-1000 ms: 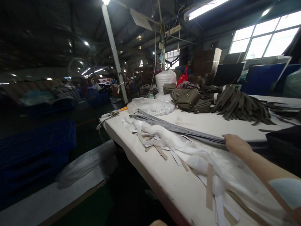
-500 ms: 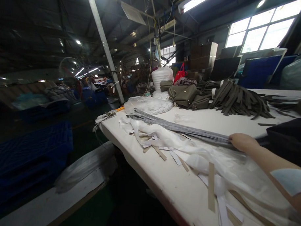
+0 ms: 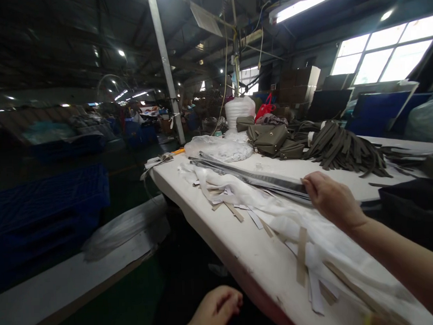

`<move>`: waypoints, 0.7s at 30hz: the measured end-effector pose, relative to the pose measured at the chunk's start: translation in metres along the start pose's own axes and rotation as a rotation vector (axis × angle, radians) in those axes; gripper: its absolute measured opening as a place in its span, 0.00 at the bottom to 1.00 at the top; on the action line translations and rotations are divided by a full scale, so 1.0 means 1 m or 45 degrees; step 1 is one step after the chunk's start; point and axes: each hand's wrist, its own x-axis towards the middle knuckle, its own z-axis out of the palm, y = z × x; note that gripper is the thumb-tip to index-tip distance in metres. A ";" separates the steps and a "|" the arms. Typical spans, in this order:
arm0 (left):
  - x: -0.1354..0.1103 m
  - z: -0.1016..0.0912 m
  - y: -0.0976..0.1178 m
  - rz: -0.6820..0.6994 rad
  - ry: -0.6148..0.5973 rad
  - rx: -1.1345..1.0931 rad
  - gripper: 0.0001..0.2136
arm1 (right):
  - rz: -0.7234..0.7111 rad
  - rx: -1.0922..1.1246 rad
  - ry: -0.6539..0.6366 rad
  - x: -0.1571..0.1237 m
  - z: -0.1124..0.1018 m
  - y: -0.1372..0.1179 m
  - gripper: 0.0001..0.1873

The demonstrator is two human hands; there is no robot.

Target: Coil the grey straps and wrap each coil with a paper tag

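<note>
My right hand pinches the near end of a bundle of long, thin grey strips. The bundle runs away across the table, and a darker strip edge shows on top at the pinched end. Low in the view, my left hand hangs in front of the table's edge with its fingers curled in; nothing shows in it. Crumpled white translucent sheeting lies alongside the strips. Short beige and white offcuts are scattered over and under it.
Farther back on the white table lie a clear plastic bag, olive pouches and a heap of dark olive straps. A black bag sits at the right. Blue pallets stand on the floor to the left.
My right hand has moved left and slightly up along the strips, whose pinched end looks darker and raised. My left hand has risen into view at the bottom. The view has shifted slightly.
</note>
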 end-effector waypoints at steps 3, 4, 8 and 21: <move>0.022 -0.020 0.043 -0.014 -0.025 -0.505 0.40 | -0.408 0.240 -0.120 -0.027 -0.048 -0.068 0.18; 0.030 -0.027 0.060 -0.003 -0.077 -0.678 0.39 | -0.569 0.322 -0.176 -0.041 -0.061 -0.087 0.17; 0.057 -0.055 0.122 -0.009 -0.137 -1.070 0.23 | -0.840 0.504 -0.336 -0.090 -0.085 -0.128 0.08; -0.091 -0.186 0.203 1.561 1.604 -0.503 0.07 | -0.083 0.914 -1.067 -0.090 -0.137 -0.122 0.16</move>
